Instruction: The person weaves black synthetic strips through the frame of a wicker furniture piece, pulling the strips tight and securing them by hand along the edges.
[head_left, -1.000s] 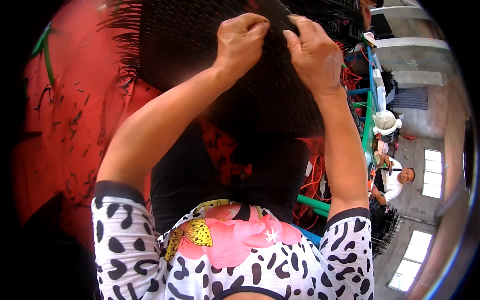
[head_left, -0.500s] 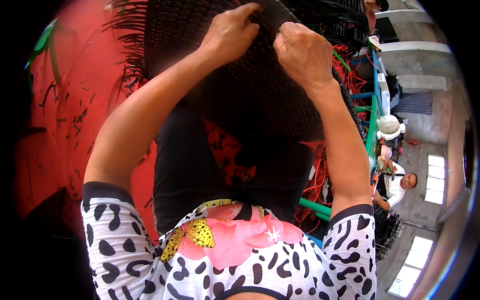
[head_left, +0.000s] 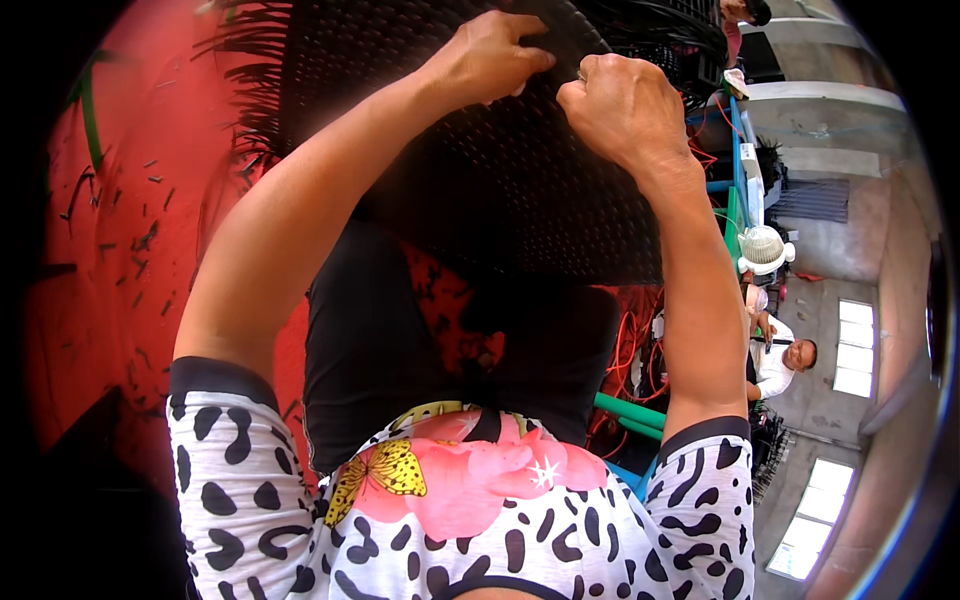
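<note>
A dark woven panel of flat plastic strips rises from over my knees to the top of the view. Loose strip ends fringe its left side. Against the panel's upper part, my left hand has its forefinger stretched out and apart from the finger below; nothing shows between them. Just to the right, at the panel's edge, my right hand is closed in a pinch. What its fingertips hold is hidden.
Short dark offcuts lie scattered over a red ground sheet on the left. Beside my right arm are orange-red cords and green tubes. Further right are a white fan and a seated person in white. More black strips hang at the top.
My right hand has shifted slightly right and down along the panel's edge. My left hand has moved a little right, its forefinger straighter. The panel has tilted slightly.
</note>
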